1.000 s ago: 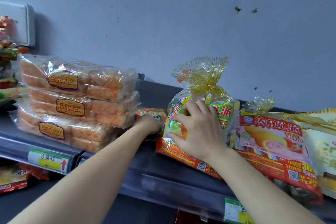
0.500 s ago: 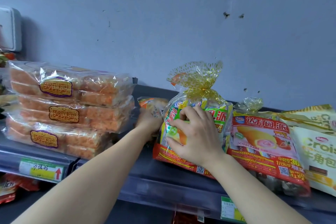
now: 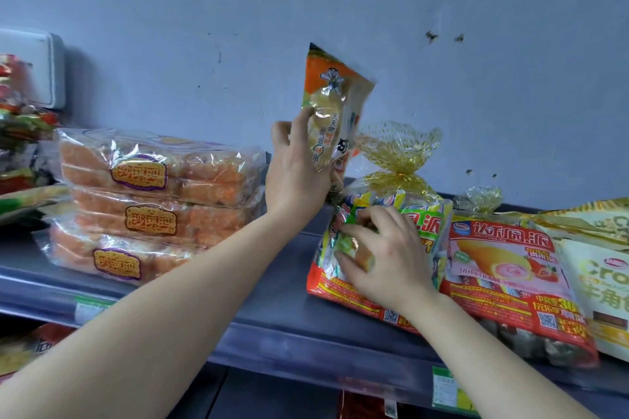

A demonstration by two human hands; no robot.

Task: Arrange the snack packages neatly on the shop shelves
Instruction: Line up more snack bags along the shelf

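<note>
Three cake packs [image 3: 149, 201] are lying stacked; left hand [image 3: 296, 170] is gripping a raised packet [image 3: 335, 105], right hand [image 3: 384, 255] is clutching the gold-tied bag [image 3: 425, 223], both seemingly awaiting placement.

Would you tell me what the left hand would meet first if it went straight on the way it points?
Probably the blue wall; the left hand points up and away holding the orange packet; depth is unclear.

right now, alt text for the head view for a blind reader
A person's left hand holds an orange snack packet above a shop shelf, while the right hand grips a gold-tied bag of pies on it. Three clear-wrapped cake packs are stacked to the left; a red strawberry pie bag lies to the right.
</note>
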